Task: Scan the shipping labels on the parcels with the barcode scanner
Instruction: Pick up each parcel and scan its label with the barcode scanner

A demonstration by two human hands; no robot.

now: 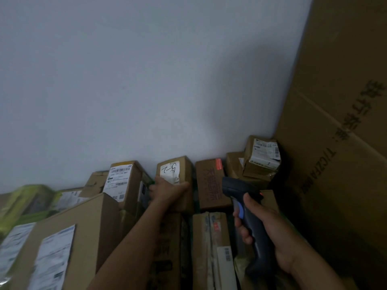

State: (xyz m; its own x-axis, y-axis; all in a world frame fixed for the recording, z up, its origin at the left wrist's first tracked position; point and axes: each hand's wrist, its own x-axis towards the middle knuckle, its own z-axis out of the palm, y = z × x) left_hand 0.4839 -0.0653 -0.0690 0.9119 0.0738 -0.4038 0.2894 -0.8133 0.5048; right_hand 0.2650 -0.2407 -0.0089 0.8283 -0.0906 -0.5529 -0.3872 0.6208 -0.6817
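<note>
Parcels pile around; left hand grips a labelled box, right hand clasps the scanner beside it; scanned count unclear.

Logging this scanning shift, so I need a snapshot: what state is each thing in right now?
left hand, gripping the handwritten-label parcel
right hand, grip wrapped round the barcode scanner
barcode scanner, held up, red light lit
handwritten-label parcel, standing against the wall
corner parcel, stacked on another box, shipping label ragged-edged
</note>
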